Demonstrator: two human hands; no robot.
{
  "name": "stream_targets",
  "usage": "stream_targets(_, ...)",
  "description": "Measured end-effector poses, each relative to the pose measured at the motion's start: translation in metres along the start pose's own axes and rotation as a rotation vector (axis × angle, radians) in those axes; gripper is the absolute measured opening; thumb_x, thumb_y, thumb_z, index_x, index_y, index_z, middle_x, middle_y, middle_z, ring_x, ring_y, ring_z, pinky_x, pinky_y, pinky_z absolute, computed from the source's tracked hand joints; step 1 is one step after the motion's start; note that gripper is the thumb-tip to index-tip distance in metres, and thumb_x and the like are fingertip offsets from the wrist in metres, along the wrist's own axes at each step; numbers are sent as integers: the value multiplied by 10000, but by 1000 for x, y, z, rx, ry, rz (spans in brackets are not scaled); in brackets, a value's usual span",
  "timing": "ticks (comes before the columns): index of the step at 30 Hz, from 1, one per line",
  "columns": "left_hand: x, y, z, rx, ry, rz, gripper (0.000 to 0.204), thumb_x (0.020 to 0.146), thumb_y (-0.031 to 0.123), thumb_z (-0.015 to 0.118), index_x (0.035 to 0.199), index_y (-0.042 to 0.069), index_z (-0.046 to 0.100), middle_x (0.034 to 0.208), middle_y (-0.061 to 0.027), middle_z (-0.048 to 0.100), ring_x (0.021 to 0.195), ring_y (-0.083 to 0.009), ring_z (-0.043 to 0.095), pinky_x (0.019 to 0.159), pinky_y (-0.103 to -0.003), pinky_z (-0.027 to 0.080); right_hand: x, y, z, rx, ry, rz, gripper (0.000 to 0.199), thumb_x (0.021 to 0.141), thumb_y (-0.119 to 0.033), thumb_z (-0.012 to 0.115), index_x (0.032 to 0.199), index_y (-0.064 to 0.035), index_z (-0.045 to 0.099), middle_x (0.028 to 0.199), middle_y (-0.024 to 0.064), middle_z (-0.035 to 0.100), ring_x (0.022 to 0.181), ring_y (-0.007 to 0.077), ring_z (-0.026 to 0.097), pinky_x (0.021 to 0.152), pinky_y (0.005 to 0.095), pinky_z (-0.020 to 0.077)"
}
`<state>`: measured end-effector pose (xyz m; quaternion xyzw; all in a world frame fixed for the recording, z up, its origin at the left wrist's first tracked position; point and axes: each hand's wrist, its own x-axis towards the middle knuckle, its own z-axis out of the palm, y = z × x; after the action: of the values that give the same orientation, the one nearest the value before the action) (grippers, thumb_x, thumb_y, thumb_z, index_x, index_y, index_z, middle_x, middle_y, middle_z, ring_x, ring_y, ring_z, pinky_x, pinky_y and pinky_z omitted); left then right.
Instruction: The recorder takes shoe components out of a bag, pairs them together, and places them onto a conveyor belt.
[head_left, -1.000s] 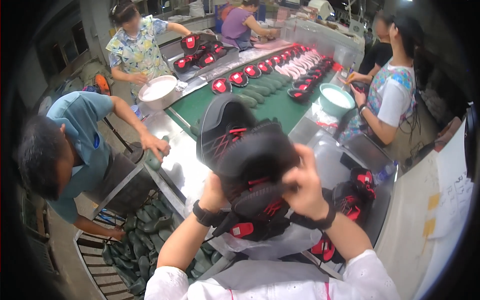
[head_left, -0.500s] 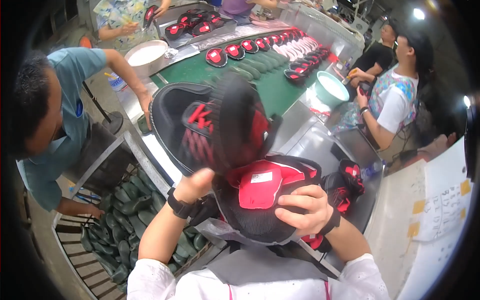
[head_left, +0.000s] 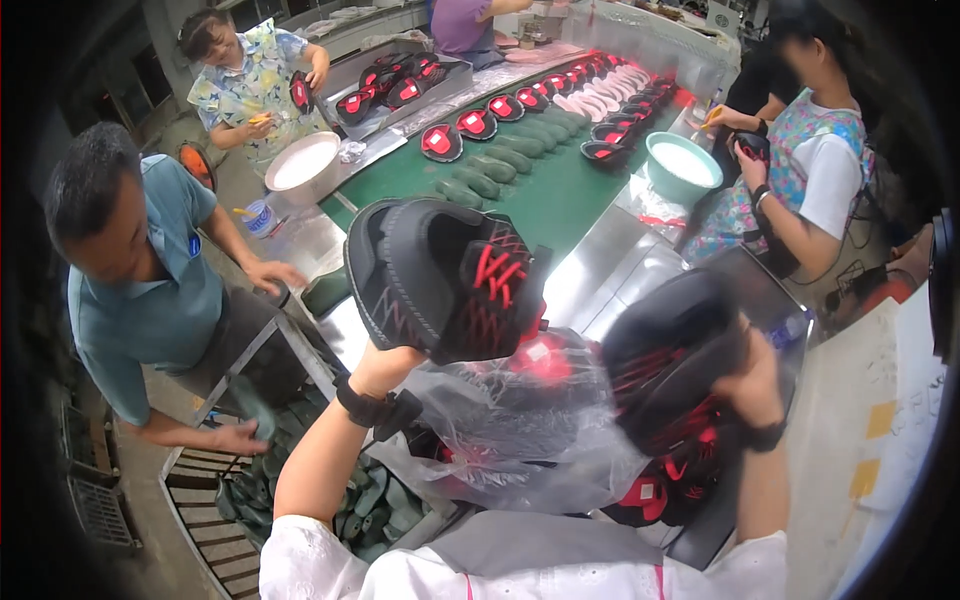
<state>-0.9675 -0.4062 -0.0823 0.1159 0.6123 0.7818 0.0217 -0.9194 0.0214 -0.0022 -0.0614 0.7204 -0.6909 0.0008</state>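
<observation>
My left hand (head_left: 386, 370) grips a black shoe upper (head_left: 440, 275) with red lacing from below, holding it up in front of me. My right hand (head_left: 752, 385) is closed on a second black upper (head_left: 665, 350), smeared by motion, off to the right. Between and below them lies a crumpled clear plastic bag (head_left: 500, 415) with red and black pieces partly hidden under it. More black-and-red uppers (head_left: 645, 495) lie in the metal tray below my right hand.
A green conveyor (head_left: 400, 185) carries rows of uppers, green shoe lasts (head_left: 480, 175) and pink pieces. At left, a co-worker (head_left: 150, 280) reaches into a crate of lasts (head_left: 370, 505). White basin (head_left: 300, 165) and teal basin (head_left: 684, 165) flank the belt; other people work around it.
The two uppers, close together before, are now apart: my right hand has carried one to the right. The bag beneath shows now. The co-worker at left has lifted a last from the crate.
</observation>
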Motion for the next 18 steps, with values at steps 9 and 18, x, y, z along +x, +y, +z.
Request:
stream_targets(9, 32, 6, 59, 465, -224, 46, 486, 625, 1, 535, 1109, -4, 495, 907, 5, 520, 782, -101, 455, 685, -259, 416, 8, 158, -110, -1451, 96, 299, 754, 658, -251, 760, 1251, 7, 372, 1288, 198, 379, 1126, 337, 454, 960, 380, 371)
stream_targets(18, 95, -68, 40, 768, -44, -38, 341, 636, 132, 603, 950, 1, 619, 810, -149, 647, 783, -236, 625, 727, -336, 469, 98, 174, 72, -1075, -797, 5, 653, 725, -18, 514, 1347, -94, 330, 1377, 120, 359, 1189, 349, 411, 974, 380, 386)
